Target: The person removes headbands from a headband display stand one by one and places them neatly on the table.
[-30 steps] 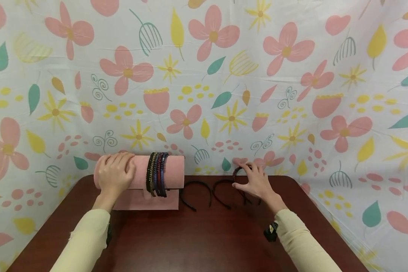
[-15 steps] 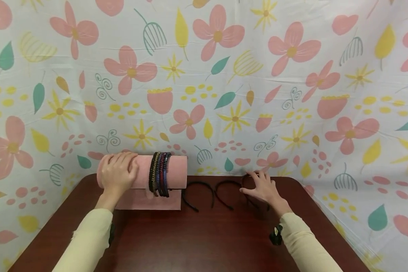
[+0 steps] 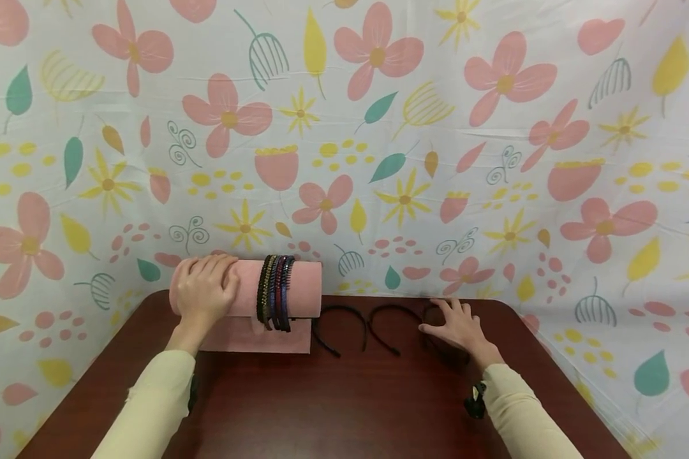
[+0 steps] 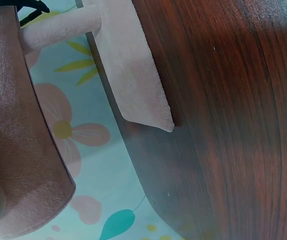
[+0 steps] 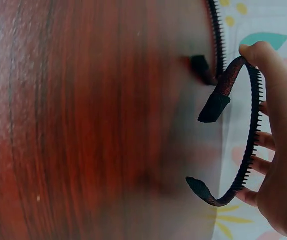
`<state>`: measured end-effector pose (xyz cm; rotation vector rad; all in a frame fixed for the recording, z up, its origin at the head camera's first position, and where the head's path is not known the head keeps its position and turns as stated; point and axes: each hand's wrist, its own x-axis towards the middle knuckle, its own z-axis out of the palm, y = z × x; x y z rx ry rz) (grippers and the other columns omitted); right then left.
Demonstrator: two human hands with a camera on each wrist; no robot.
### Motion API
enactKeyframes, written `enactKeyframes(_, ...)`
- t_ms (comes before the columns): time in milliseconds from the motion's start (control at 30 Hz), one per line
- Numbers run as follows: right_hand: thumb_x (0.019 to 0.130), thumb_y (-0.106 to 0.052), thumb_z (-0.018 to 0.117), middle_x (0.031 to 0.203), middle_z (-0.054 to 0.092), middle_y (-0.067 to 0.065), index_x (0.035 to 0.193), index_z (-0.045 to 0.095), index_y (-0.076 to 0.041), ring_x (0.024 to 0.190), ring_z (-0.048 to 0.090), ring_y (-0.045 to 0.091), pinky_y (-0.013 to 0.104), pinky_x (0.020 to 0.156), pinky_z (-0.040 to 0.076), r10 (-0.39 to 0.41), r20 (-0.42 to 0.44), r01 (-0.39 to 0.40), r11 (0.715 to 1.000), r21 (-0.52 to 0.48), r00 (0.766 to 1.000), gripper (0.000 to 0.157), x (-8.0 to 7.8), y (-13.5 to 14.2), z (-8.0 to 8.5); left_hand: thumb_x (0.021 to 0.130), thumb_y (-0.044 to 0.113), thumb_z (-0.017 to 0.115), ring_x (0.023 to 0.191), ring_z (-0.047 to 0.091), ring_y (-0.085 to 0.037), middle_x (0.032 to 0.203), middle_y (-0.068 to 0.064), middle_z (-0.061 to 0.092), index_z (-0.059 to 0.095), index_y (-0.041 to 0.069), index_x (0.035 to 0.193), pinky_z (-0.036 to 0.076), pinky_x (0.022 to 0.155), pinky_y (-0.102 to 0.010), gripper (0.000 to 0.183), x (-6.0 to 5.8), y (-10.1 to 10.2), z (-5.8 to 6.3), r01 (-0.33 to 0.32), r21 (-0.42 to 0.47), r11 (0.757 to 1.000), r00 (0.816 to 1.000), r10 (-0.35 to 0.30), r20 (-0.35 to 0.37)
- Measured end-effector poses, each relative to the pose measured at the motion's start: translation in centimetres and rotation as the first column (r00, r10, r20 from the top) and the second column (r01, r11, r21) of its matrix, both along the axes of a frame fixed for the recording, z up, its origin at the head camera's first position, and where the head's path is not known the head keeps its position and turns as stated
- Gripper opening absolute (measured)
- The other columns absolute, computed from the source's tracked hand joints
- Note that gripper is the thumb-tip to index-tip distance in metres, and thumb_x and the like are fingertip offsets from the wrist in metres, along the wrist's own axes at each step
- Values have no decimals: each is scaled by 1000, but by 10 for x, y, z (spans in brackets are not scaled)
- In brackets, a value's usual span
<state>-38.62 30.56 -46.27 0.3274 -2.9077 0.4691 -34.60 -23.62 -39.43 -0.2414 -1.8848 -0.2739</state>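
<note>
My left hand (image 3: 207, 290) grips the left end of a pink padded roll (image 3: 304, 287), which stands on a pink base as a headband holder. Several dark glittery headbands (image 3: 275, 293) circle the roll side by side, to the right of that hand. Over the table's back right part, my right hand (image 3: 459, 325) holds a dark headband (image 5: 253, 120). In the right wrist view its thumb presses near one end and its fingers lie along the toothed band. The left wrist view shows the roll (image 4: 28, 125) and base (image 4: 133, 75), but hardly the hand.
Two black headbands, a left one (image 3: 344, 308) and a right one (image 3: 393, 307), lie between the holder and my right hand. Behind the brown table (image 3: 344, 401) hangs a floral cloth (image 3: 333, 127), close to its back edge.
My right hand has shifted slightly right and lowered the headband towards the table, beside the two lying there. My left hand stays on the roll. The head view has turned a little.
</note>
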Motion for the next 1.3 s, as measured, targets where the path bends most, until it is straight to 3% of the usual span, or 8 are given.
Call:
enactKeyframes(200, 83, -67, 62, 146, 36, 28, 148, 43, -10, 124, 38, 53, 70, 85, 35, -38, 26, 37, 999, 22, 999, 89, -2, 8, -5, 91, 33, 47, 93, 70, -31, 100, -7, 76, 77, 12, 98, 47, 95, -50, 37, -1, 1, 0, -6, -6, 1000, 1000, 5, -22)
enactKeyframes(733, 84, -64, 63, 144, 38, 30, 149, 42, -8, 126, 35, 56, 71, 84, 35, -36, 63, 34, 999, 25, 997, 88, -9, 14, -17, 91, 33, 48, 92, 70, -32, 99, -8, 76, 77, 11, 96, 47, 95, -50, 36, -1, 1, -1, 2, 1, 1000, 999, -2, -40)
enactKeyframes(1300, 85, -67, 59, 143, 39, 30, 147, 45, -9, 123, 37, 54, 72, 84, 36, -41, 72, 39, 999, 30, 997, 86, -17, 12, -15, 91, 33, 47, 93, 71, -31, 100, -7, 77, 77, 12, 97, 47, 95, -49, 37, -4, -1, -1, -25, -12, 1000, 999, 24, -30)
